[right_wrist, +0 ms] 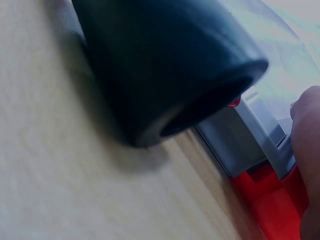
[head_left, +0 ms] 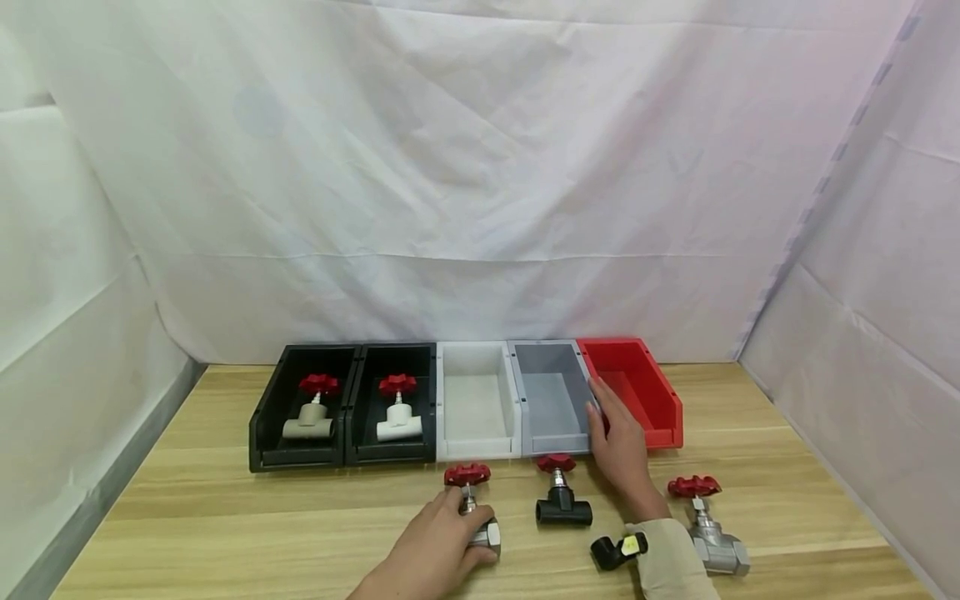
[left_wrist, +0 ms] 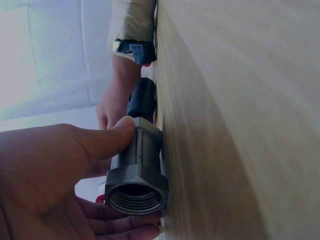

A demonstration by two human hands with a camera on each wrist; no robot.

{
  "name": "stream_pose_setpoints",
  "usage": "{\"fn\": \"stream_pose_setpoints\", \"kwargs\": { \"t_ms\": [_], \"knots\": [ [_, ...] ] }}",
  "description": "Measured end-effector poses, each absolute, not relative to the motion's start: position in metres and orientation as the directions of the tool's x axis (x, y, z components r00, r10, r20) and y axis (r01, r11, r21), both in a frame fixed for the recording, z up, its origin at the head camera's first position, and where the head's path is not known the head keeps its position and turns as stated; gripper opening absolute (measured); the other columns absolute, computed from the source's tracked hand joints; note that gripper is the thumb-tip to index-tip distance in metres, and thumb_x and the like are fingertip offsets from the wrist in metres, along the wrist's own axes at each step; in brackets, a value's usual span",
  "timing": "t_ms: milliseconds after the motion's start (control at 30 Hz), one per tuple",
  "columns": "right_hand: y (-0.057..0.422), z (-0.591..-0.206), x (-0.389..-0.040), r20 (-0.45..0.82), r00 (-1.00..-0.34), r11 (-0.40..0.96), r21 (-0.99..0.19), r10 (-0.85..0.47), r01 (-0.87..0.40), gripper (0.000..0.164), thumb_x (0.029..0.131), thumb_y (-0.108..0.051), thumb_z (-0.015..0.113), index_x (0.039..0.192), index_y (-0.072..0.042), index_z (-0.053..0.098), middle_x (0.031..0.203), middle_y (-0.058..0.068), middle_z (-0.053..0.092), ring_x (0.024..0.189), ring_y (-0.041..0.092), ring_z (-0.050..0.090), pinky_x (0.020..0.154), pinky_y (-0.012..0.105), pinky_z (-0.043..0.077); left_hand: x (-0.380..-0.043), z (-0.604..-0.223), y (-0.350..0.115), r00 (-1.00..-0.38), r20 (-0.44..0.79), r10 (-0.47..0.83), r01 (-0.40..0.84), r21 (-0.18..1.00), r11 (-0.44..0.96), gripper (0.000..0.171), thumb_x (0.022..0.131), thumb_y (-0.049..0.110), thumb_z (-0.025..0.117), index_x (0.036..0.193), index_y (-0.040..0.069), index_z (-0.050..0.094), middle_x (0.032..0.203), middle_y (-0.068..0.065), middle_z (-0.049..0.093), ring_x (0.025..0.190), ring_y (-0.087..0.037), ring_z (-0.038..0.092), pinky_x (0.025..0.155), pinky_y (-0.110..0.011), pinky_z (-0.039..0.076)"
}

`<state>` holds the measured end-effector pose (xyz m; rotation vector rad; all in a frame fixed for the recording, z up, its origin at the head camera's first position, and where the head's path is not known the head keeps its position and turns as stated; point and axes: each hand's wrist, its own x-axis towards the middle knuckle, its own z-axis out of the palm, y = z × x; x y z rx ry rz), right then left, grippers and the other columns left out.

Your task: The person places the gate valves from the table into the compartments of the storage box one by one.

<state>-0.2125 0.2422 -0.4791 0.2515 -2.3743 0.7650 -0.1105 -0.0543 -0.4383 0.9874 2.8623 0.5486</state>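
Observation:
My left hand (head_left: 431, 542) grips a silver metal valve with a red handwheel (head_left: 467, 475) on the table. In the left wrist view the thumb lies on the valve's metal body (left_wrist: 137, 162), whose threaded end faces the camera, and fingers curl behind it. My right hand (head_left: 618, 433) is at the wall between the grey bin (head_left: 558, 446) and the red bin (head_left: 667, 438), fingers extended along the rim. Just left of the right wrist stands a black plastic valve (head_left: 564, 510) with a red handwheel; its dark pipe end (right_wrist: 165, 65) looms large in the right wrist view.
Another silver valve (head_left: 716, 546) stands right of the right sleeve (head_left: 671, 558). Left in the bin row, one black bin (head_left: 300, 458) holds a grey-beige valve (head_left: 309, 421), the other black bin (head_left: 390, 451) a white valve (head_left: 399, 423). A white bin (head_left: 477, 450) adjoins the grey one.

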Motion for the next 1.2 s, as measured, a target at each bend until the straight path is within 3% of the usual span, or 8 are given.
{"fn": "stream_pose_setpoints", "kwargs": {
  "t_ms": [533, 1200],
  "knots": [
    [0.2426, -0.4801, -0.2129, 0.611, -0.792, 0.810, -0.471, 0.015, -0.349, 0.052, 0.092, -0.009, 0.064, 0.141, -0.010, 0.048, 0.141, 0.014, 0.048, 0.124, 0.035, 0.048, 0.094, 0.054, 0.043, -0.1104, -0.4380, -0.0532, -0.796, 0.053, 0.603, 0.584, 0.329, 0.742, 0.046, 0.087, 0.054, 0.060, 0.114, 0.018, 0.067, 0.092, -0.005, 0.053, 0.080, -0.015, 0.050, 0.076, -0.036, 0.048],
    [0.2421, -0.4789, -0.2112, 0.572, -0.820, 0.812, -0.491, 0.029, -0.314, 0.055, 0.092, -0.011, 0.064, 0.144, -0.013, 0.046, 0.144, 0.013, 0.045, 0.125, 0.036, 0.047, 0.093, 0.054, 0.043, -0.1163, -0.4389, -0.0539, -0.801, -0.003, 0.598, 0.550, 0.391, 0.738, 0.046, 0.085, 0.057, 0.059, 0.114, 0.022, 0.066, 0.095, -0.004, 0.054, 0.083, -0.013, 0.049, 0.074, -0.035, 0.047]
  ]
}}
